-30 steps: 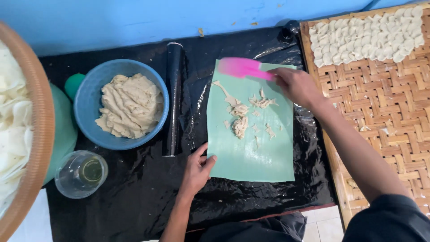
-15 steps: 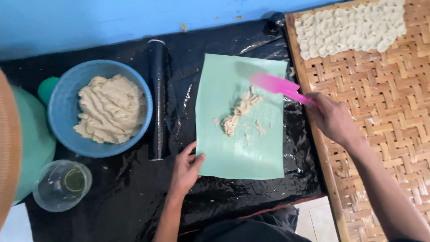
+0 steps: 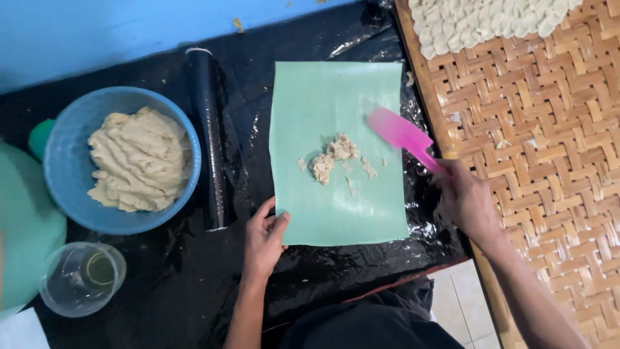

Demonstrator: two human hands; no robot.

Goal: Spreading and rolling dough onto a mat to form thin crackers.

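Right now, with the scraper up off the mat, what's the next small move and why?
Probably bring the pink scraper down and sweep the loose dough bits into one heap. The right hand holds it just right of the scattered crumbs on the green mat, and the left hand pins the mat's near-left corner.

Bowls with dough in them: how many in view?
1. The blue bowl of dough sits at left on the black plastic sheet, beside the black roller. The frame's left edge may hide more.

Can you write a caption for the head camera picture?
Right hand holds pink scraper over dough on green sheet.
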